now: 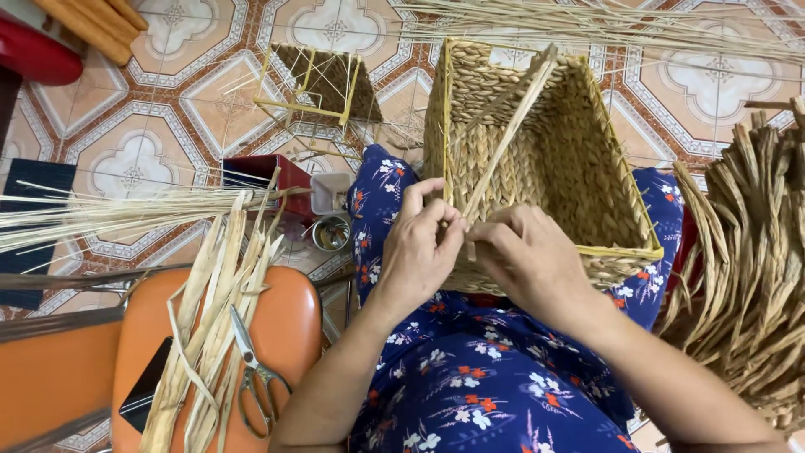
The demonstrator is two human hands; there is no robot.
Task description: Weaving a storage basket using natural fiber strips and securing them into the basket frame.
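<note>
Pinching a flat straw strip (503, 126) at the near rim of the woven basket (545, 159) on the lap, left hand (417, 252) and right hand (528, 256) both have fingers closed on it, scissors (256, 373) on the orange stool (289, 323) left of the basket, dried fibre bundle (746, 277) right of it

The basket (545, 159) rests on the person's lap, both hands at its near rim. Left of it, scissors (254, 376) lie on a stool (289, 323) among straw strips (210, 310). A straw bundle (746, 277) lies right.
</note>
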